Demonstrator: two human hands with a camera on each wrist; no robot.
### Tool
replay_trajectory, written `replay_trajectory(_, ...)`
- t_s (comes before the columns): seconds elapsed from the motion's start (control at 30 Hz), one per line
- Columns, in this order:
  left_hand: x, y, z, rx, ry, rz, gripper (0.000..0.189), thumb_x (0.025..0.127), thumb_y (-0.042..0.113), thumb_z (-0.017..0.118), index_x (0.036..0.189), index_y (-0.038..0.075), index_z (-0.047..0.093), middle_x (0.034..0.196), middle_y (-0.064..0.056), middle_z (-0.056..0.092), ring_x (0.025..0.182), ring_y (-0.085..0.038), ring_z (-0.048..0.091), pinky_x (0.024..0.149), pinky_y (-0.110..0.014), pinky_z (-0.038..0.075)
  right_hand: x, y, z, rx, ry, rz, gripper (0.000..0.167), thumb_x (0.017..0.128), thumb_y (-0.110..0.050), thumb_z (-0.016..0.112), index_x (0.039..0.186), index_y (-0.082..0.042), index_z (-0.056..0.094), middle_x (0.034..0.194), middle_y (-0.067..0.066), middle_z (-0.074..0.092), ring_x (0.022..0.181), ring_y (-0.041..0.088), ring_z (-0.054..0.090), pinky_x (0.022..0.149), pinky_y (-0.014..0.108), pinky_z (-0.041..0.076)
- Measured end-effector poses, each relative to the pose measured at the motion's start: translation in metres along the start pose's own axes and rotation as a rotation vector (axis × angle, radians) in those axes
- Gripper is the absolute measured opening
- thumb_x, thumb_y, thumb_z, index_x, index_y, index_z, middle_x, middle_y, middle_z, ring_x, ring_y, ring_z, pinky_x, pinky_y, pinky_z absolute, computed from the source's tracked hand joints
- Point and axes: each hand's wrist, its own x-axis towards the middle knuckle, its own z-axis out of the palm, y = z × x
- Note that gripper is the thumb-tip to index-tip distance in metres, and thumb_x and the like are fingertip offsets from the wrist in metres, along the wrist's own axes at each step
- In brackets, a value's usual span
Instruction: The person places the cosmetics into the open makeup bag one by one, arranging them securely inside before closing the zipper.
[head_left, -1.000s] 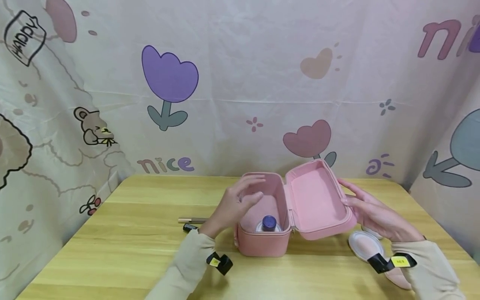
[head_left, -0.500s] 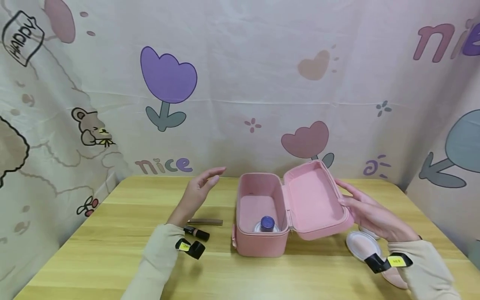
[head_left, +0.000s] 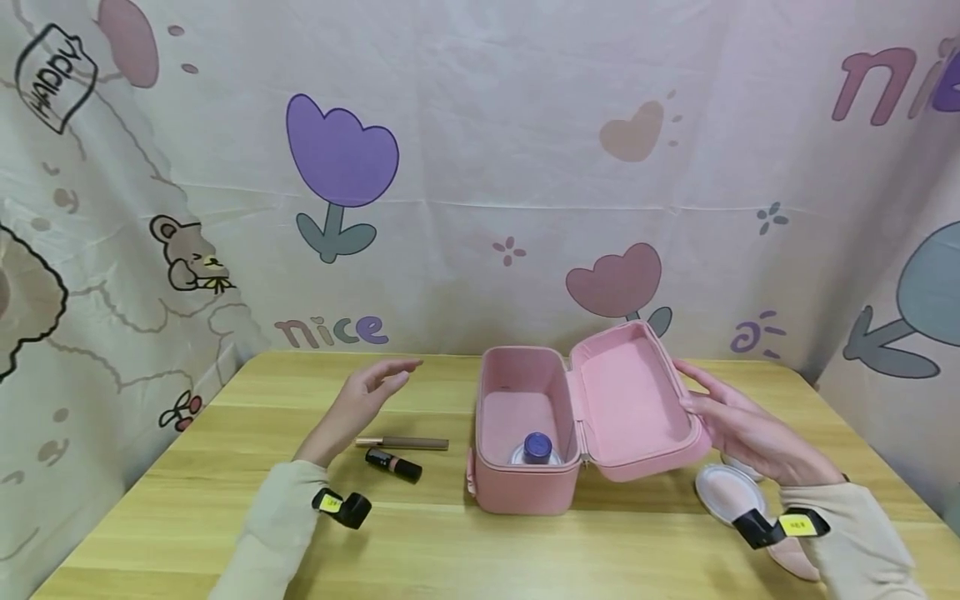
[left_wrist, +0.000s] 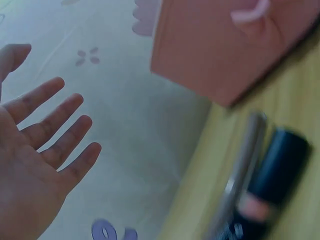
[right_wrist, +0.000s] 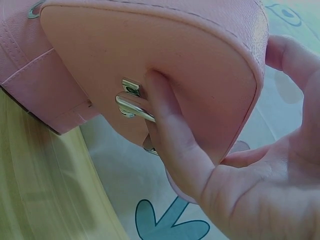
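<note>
A pink cosmetic case (head_left: pixel 525 490) stands on the table with its lid (head_left: pixel 633 396) swung out to the right. My right hand (head_left: pixel 746 429) grips the lid's far edge; in the right wrist view a finger lies on its outer face beside a metal handle fitting (right_wrist: pixel 134 106). Inside the case sits a clear-based item with a dark blue cap (head_left: pixel 537 447). To the left, my left hand (head_left: pixel 352 407) hovers over the table, fingers spread and holding nothing. Nearest to it are a black lipstick tube (head_left: pixel 393 465) and a slim brown stick with a gold end (head_left: pixel 412 443).
A round pale compact-like item (head_left: pixel 729 492) lies by the right wrist, with other pale pieces (head_left: pixel 795 557) partly hidden under the sleeve. Behind the wooden table (head_left: pixel 187 500) hangs a printed cloth (head_left: pixel 465 167).
My left hand has drawn back leftward from over the case, uncovering the slim stick and the lipstick tube. The right hand and the lid have stayed put.
</note>
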Motion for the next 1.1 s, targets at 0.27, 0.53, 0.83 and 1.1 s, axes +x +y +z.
replay_trajectory(0.27, -0.012, -0.023, -0.011, 0.032, -0.025, -0.036, 0.042, 0.098, 0.02, 0.056, 0.133, -0.003, 0.052, 0.133, -0.019, 0.054, 0.121, -0.04, 0.05, 0.1, -0.04, 0.042, -0.001, 0.001, -0.002, 0.006, -0.01, 0.001, 0.073, 0.103, -0.007, 0.037, 0.15, -0.004, -0.018, 0.129, 0.003, 0.048, 0.113, 0.025, 0.058, 0.091, 0.044, 0.049)
replay_trajectory(0.53, -0.013, -0.04, -0.015, 0.236, -0.126, -0.077, 0.047, 0.089, 0.011, 0.068, 0.129, -0.006, 0.053, 0.128, -0.022, 0.056, 0.12, -0.042, 0.048, 0.101, -0.055, 0.036, -0.001, 0.002, -0.003, 0.006, -0.009, 0.001, 0.074, 0.103, -0.007, 0.037, 0.149, -0.004, -0.02, 0.13, 0.001, 0.047, 0.114, 0.023, 0.057, 0.092, 0.043, 0.048)
replay_trajectory(0.83, -0.014, -0.045, -0.009, 0.398, -0.205, -0.04, 0.035, 0.081, 0.007, 0.074, 0.114, -0.003, 0.067, 0.107, -0.013, 0.067, 0.1, -0.034, 0.059, 0.085, -0.05, 0.049, 0.0, 0.002, -0.003, -0.005, -0.01, 0.0, 0.074, 0.103, -0.007, 0.037, 0.149, -0.005, -0.02, 0.129, 0.001, 0.047, 0.114, 0.023, 0.057, 0.092, 0.043, 0.048)
replay_trajectory(1.1, -0.013, -0.048, -0.001, 0.51, -0.255, 0.021, 0.025, 0.079, -0.001, 0.074, 0.104, 0.0, 0.072, 0.096, -0.007, 0.069, 0.09, -0.024, 0.062, 0.079, -0.04, 0.051, 0.0, 0.002, -0.003, -0.03, 0.007, 0.005, 0.074, 0.102, -0.008, 0.038, 0.15, -0.004, -0.018, 0.129, 0.0, 0.047, 0.114, 0.021, 0.057, 0.091, 0.042, 0.049)
